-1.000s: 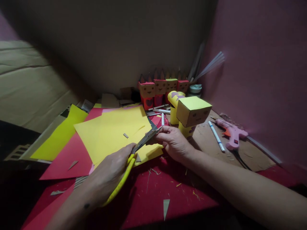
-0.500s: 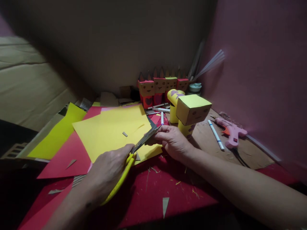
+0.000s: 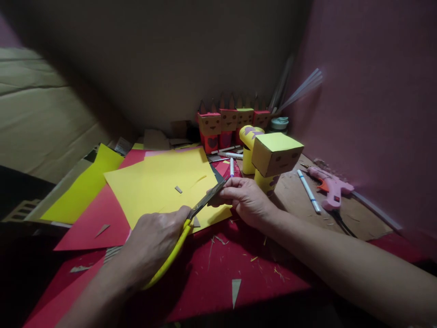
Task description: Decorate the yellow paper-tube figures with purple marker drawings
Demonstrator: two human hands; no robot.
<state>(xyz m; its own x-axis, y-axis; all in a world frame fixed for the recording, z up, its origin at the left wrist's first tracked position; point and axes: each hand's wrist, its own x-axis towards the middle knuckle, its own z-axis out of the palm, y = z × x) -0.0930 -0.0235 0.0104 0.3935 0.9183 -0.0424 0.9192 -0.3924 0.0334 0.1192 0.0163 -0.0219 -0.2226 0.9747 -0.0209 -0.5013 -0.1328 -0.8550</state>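
My left hand (image 3: 155,241) is closed around the yellow handles of a pair of scissors (image 3: 174,255). The scissors' blades point up and right and look closed together. My right hand (image 3: 247,200) pinches a small piece of cardboard (image 3: 214,200) at the blades; most of it is hidden by the blades and fingers. Under the scissors lies a yellow paper sheet (image 3: 160,173) with small cardboard scraps on it. Just behind my right hand stands a yellow paper figure with a box-shaped cardboard head (image 3: 273,157).
Several similar red figures (image 3: 210,130) stand at the back. A pink glue gun (image 3: 332,184) and a white marker (image 3: 309,191) lie on cardboard at right. Red paper (image 3: 99,223) is at left. A pointed cardboard scrap (image 3: 235,291) lies near the red table's front edge.
The scissors' blades have come together at the cardboard piece. Both hands stay in nearly the same place, and the view has shifted slightly.
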